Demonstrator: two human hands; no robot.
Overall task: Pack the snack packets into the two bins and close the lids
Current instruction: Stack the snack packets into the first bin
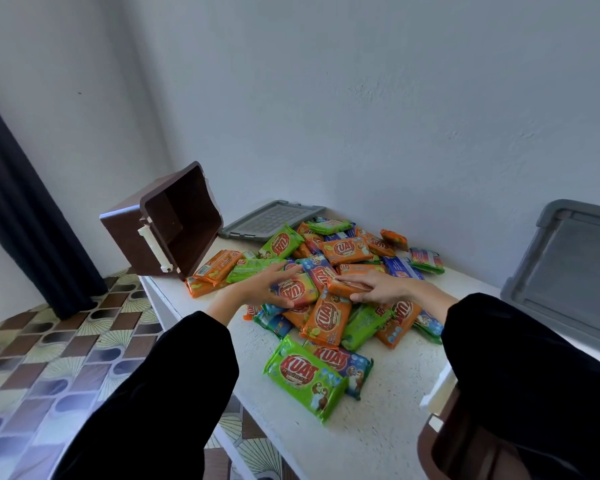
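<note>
Several snack packets (326,317) in orange, green and blue lie in a heap on the white table (378,427). A brown bin (167,223) lies tipped on its side at the table's far left corner, its open mouth facing the heap. My left hand (264,289) curls around a rainbow-coloured packet (297,289) on the pile. My right hand (381,289) lies with straight fingers on an orange packet (347,289). A second brown bin (444,441) shows only its rim at the lower right, behind my right sleeve.
A grey lid (271,220) lies flat against the wall behind the heap. Another grey lid (568,268) sits at the right edge. A green packet (305,379) lies nearest me. Patterned floor and a dark curtain (25,216) are at the left.
</note>
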